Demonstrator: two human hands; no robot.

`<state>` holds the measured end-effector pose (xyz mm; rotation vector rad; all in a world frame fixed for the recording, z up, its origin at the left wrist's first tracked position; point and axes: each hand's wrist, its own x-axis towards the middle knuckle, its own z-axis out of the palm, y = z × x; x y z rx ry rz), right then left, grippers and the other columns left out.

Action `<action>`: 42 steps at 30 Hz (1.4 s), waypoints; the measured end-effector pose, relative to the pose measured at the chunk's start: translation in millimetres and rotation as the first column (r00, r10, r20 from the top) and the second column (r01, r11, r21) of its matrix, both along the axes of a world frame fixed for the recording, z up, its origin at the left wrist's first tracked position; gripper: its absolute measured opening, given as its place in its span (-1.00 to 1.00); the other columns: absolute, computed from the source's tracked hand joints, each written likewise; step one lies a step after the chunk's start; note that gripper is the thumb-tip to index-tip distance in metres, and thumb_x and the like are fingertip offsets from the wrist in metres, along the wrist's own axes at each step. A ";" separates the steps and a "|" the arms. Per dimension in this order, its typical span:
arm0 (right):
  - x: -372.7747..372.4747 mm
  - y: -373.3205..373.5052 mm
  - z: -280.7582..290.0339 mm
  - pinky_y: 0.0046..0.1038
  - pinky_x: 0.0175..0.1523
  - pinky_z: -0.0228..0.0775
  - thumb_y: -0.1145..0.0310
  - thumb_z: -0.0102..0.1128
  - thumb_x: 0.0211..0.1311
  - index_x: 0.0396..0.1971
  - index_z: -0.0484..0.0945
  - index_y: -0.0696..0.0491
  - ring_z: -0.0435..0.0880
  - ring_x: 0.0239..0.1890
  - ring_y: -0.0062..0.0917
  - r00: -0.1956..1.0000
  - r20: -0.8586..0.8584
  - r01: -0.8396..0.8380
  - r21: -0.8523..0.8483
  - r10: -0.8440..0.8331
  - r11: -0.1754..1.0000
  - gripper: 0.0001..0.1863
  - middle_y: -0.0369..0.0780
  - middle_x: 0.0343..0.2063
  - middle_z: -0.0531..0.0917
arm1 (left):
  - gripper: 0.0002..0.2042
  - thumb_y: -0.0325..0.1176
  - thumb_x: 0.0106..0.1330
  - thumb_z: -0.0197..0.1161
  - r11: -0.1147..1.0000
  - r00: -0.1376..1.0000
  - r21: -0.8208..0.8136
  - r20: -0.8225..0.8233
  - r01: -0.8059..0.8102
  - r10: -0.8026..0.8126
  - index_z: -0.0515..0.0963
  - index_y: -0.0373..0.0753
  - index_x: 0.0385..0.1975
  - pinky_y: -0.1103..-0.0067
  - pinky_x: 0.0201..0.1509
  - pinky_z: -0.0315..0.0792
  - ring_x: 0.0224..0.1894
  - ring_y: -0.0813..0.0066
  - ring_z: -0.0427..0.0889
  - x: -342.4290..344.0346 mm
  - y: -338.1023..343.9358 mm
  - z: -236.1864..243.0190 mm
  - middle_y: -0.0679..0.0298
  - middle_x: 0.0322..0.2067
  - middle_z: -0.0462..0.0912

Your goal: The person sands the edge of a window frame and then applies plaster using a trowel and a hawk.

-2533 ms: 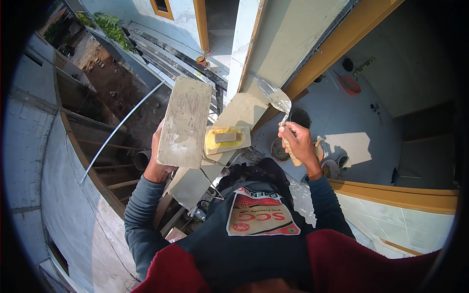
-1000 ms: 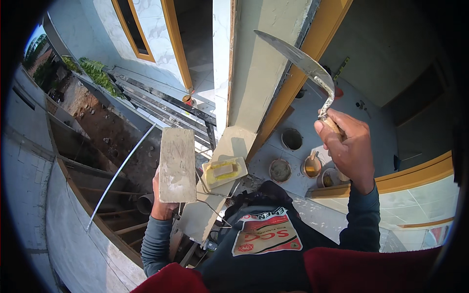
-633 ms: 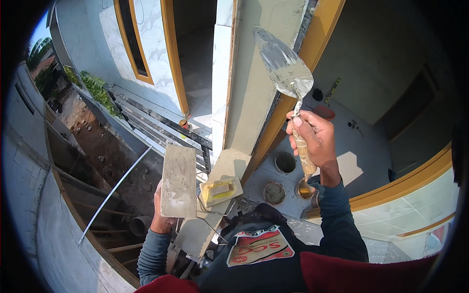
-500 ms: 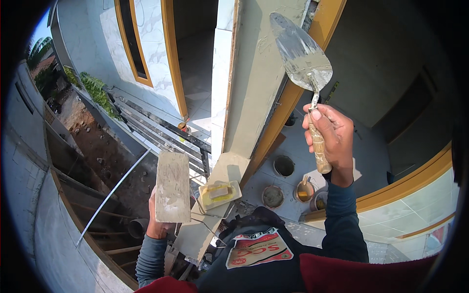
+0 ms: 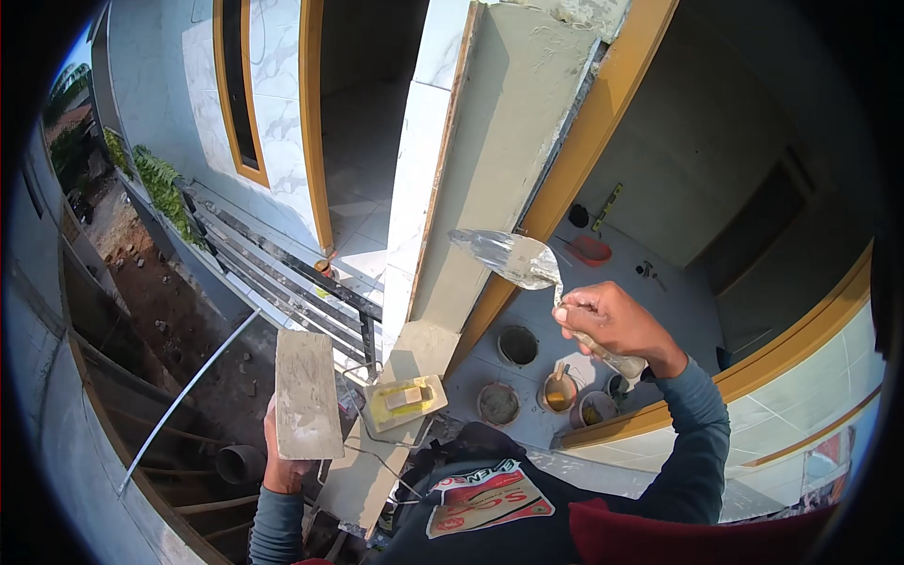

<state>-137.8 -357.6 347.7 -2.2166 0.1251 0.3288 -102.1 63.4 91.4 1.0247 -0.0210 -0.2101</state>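
Observation:
My right hand (image 5: 612,325) is closed around the handle of a pointed trowel (image 5: 513,261), whose mortar-streaked blade points left over the plastered wall strip (image 5: 513,141). The blade looks tilted; I cannot tell whether it touches the plaster. On the left, my left hand (image 5: 281,461) holds a rectangular plastering float (image 5: 309,395) with its flat, mortar-smeared face up. That float hides most of the fingers and the grip. A yellow float (image 5: 405,402) with its handle up rests on the ledge (image 5: 363,478) between my hands.
Right of the wall, beyond an orange-brown door frame (image 5: 589,141), buckets (image 5: 518,347) and a red scoop-like container (image 5: 590,250) stand on the tiled floor. A level (image 5: 610,202) leans farther back. A dark metal railing (image 5: 282,259) and a drop to bare ground (image 5: 141,273) lie left.
My right hand has come down, and the trowel has swung from pointing up to pointing left, its blade lower. The view has shifted slightly; my left hand still holds the float.

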 end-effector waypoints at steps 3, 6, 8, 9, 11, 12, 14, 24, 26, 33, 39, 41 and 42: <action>1.6 16.4 54.6 -0.60 -0.58 0.39 0.18 0.13 0.41 -0.46 0.56 0.20 0.54 -0.64 -0.71 0.985 0.171 0.044 -0.162 -0.016 0.986 -0.63 -0.30 -0.58 0.57 | -0.64 -0.33 0.49 -0.02 0.995 0.998 -0.079 -0.017 0.065 -0.066 0.40 -0.30 0.21 0.40 -0.14 0.68 -0.13 0.31 0.73 1.1 -3.2 16.6 0.14 -0.05 0.64; -7.3 32.0 107.2 -0.65 -0.59 0.36 0.21 0.11 0.42 -0.50 0.54 0.17 0.51 -0.66 -0.75 0.899 0.428 0.162 -0.129 -0.092 0.978 -0.64 -0.32 -0.60 0.55 | -0.66 -0.47 0.37 0.12 0.989 0.995 -0.126 -0.072 -0.075 0.067 0.48 -0.38 0.12 0.55 -0.19 0.65 -0.22 0.49 0.73 -3.2 -16.8 33.8 0.21 -0.13 0.70; -7.9 32.2 113.1 -0.67 -0.60 0.35 0.23 0.10 0.43 -0.44 0.55 0.18 0.50 -0.67 -0.76 0.814 0.571 0.191 -0.094 -0.104 0.977 -0.67 -0.32 -0.59 0.55 | -0.66 -0.46 0.39 0.10 0.990 0.998 -0.128 -0.021 -0.064 0.062 0.47 -0.38 0.13 0.53 -0.18 0.66 -0.22 0.47 0.74 -0.9 -18.7 27.9 0.20 -0.12 0.69; -7.2 31.6 112.1 -0.68 -0.61 0.35 0.24 0.09 0.43 -0.40 0.56 0.20 0.50 -0.67 -0.76 0.775 0.622 0.194 -0.070 -0.109 0.978 -0.68 -0.31 -0.58 0.55 | -0.67 -0.46 0.39 0.09 0.989 0.998 -0.132 0.002 -0.061 0.062 0.47 -0.38 0.13 0.53 -0.18 0.66 -0.21 0.46 0.74 -1.2 -18.8 25.8 0.20 -0.11 0.69; -6.5 28.0 111.0 -0.69 -0.62 0.35 0.24 0.08 0.44 -0.34 0.57 0.22 0.50 -0.68 -0.75 0.791 0.597 0.142 0.037 -0.135 0.989 -0.68 -0.30 -0.56 0.56 | -0.66 -0.44 0.40 0.08 0.995 0.998 -0.073 0.030 -0.061 0.063 0.45 -0.38 0.15 0.52 -0.17 0.66 -0.21 0.44 0.74 -1.3 -17.6 23.4 0.19 -0.10 0.68; -5.4 26.9 111.2 -0.69 -0.64 0.35 0.24 0.08 0.44 -0.27 0.57 0.25 0.51 -0.69 -0.75 0.806 0.570 0.091 0.150 -0.161 0.985 -0.68 -0.28 -0.55 0.57 | -0.65 -0.43 0.41 0.09 0.998 0.997 -0.012 0.034 -0.064 0.064 0.44 -0.38 0.16 0.51 -0.17 0.66 -0.22 0.43 0.74 -1.1 -17.2 23.8 0.18 -0.09 0.68; 1.5 24.6 110.7 -0.69 -0.65 0.35 0.24 0.07 0.44 -0.21 0.56 0.27 0.51 -0.70 -0.74 0.838 0.525 0.032 0.224 -0.149 0.974 -0.67 -0.27 -0.54 0.57 | -0.65 -0.44 0.41 0.08 0.993 0.997 -0.100 -0.051 -0.063 0.059 0.44 -0.37 0.16 0.51 -0.17 0.67 -0.21 0.43 0.74 0.5 -17.5 26.3 0.18 -0.09 0.68; 19.3 2.9 -49.7 -0.59 -0.61 0.35 0.25 0.05 0.47 -0.09 0.54 0.26 0.52 -0.63 -0.68 0.969 0.218 0.025 0.384 -0.116 0.923 -0.67 -0.24 -0.47 0.57 | -0.62 -0.34 0.50 -0.02 0.978 0.994 -0.207 -0.104 0.019 -0.042 0.37 -0.31 0.25 0.46 -0.08 0.66 -0.08 0.35 0.72 -3.9 -10.4 14.9 0.13 0.02 0.62; 17.0 4.7 -79.3 -0.58 -0.57 0.36 0.25 0.05 0.48 -0.07 0.54 0.25 0.53 -0.59 -0.68 0.981 0.150 0.055 0.379 -0.120 0.924 -0.67 -0.25 -0.46 0.57 | -0.63 -0.35 0.50 -0.01 0.991 0.996 -0.131 -0.082 0.010 -0.021 0.37 -0.31 0.25 0.46 -0.09 0.66 -0.09 0.35 0.72 -5.1 -6.7 8.7 0.13 0.01 0.62; 14.0 -2.3 -156.7 -0.56 -0.56 0.38 0.18 0.08 0.48 -0.26 0.53 0.19 0.54 -0.57 -0.67 0.998 0.013 0.048 0.285 -0.054 0.957 -0.68 -0.27 -0.46 0.57 | -0.65 -0.51 0.42 0.05 0.994 0.995 -0.090 -0.080 -0.061 0.054 0.43 -0.37 0.19 0.53 -0.14 0.66 -0.18 0.45 0.73 -7.1 -15.9 17.3 0.17 -0.05 0.67; 11.7 11.9 -86.3 -0.57 -0.54 0.41 0.22 0.12 0.42 -0.36 0.56 0.21 0.54 -0.59 -0.69 1.000 -0.007 0.012 -0.043 -0.012 0.999 -0.68 -0.30 -0.53 0.57 | -0.63 -0.41 0.48 -0.04 0.969 0.978 -0.241 -0.209 -0.048 -0.004 0.40 -0.34 0.23 0.47 -0.15 0.68 -0.18 0.36 0.75 -2.0 -24.0 30.2 0.14 -0.05 0.66; 11.6 15.8 -33.2 -0.56 -0.53 0.43 0.21 0.13 0.41 -0.41 0.56 0.21 0.56 -0.61 -0.69 0.997 0.065 -0.016 -0.210 0.030 0.978 -0.66 -0.29 -0.53 0.59 | -0.63 -0.39 0.49 -0.06 0.957 0.984 -0.288 -0.178 -0.024 -0.029 0.40 -0.32 0.24 0.46 -0.16 0.68 -0.18 0.34 0.75 0.1 -25.6 29.4 0.14 -0.04 0.66; 12.0 17.1 -7.0 -0.57 -0.54 0.43 0.20 0.13 0.41 -0.43 0.56 0.20 0.56 -0.63 -0.69 0.997 0.071 -0.003 -0.207 0.018 0.978 -0.66 -0.29 -0.54 0.59 | -0.63 -0.40 0.49 -0.06 0.961 0.983 -0.276 -0.177 -0.013 -0.037 0.40 -0.32 0.24 0.46 -0.16 0.68 -0.17 0.35 0.75 0.1 -25.8 31.3 0.14 -0.04 0.66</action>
